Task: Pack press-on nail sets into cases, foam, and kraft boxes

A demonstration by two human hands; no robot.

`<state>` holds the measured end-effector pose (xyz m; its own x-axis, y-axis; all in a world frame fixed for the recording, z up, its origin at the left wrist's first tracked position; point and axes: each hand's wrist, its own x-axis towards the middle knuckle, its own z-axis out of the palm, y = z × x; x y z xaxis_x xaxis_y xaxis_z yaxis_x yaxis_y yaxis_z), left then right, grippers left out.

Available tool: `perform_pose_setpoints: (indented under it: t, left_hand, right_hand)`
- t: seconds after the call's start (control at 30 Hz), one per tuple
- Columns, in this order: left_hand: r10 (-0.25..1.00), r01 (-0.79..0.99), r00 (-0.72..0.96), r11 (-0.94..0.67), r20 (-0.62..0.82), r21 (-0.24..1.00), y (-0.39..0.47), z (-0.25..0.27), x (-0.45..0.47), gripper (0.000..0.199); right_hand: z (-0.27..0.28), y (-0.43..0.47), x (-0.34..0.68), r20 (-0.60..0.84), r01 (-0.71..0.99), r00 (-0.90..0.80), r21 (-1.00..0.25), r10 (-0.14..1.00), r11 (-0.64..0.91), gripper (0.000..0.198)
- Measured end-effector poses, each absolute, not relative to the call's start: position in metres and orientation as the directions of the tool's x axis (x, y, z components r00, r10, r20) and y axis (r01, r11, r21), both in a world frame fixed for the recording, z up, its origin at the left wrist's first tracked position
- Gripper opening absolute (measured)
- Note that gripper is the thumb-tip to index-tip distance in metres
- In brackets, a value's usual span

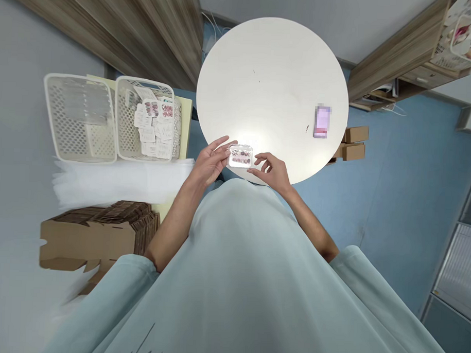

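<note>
A small clear plastic case is held near the front edge of the round white table. Inside it are two rows of small, shiny pink and dark pieces that look like press-on nails. My left hand grips the case by its left end, between thumb and fingers. On the other side, my right hand is curved beside the case's right end, its thumb and fingers apart with nothing between them. Whether its fingertips touch the case's edge is hard to make out.
The round white table bears a blurred pink-purple phone-like item on its right. To the left stand a white basket of nail cards and another basket with clear packs. White sheets, folded cardboard and small cartons lie around.
</note>
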<state>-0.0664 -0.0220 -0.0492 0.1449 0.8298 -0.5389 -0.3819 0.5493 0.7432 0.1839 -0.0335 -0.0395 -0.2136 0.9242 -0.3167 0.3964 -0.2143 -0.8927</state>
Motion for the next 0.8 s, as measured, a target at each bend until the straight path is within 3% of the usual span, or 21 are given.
perform_pose_setpoints:
  t: [0.1, 0.2, 0.4, 0.57, 0.8]
  left_hand:
    - [0.832, -0.378, 0.145, 0.547, -0.536, 0.747, -0.021, -0.048, -0.065, 0.073]
    - [0.838, -0.379, 0.151, 0.538, -0.524, 0.752, -0.020, -0.047, -0.064, 0.073]
    - [0.820, -0.282, 0.089, 0.566, -0.566, 0.775, -0.025, -0.051, -0.068, 0.068]
    - [0.769, -0.057, 0.083, 0.638, -0.633, 0.768, -0.035, -0.056, -0.076, 0.081]
    - [0.780, 0.048, 0.026, 0.623, -0.625, 0.781, -0.037, -0.066, -0.084, 0.082]
  right_hand:
    - [-0.040, -0.036, 0.176, -0.490, 0.241, -0.217, -0.865, 0.844, -0.440, 0.065]
    - [-0.041, -0.037, 0.168, -0.560, 0.097, -0.279, -0.824, 0.780, -0.558, 0.068]
    - [-0.042, -0.033, 0.164, -0.569, 0.034, -0.244, -0.814, 0.785, -0.580, 0.067]
    - [-0.049, -0.028, 0.164, -0.579, 0.053, -0.242, -0.809, 0.778, -0.586, 0.068]
    - [-0.065, -0.022, 0.155, -0.604, 0.052, -0.269, -0.787, 0.750, -0.615, 0.066]
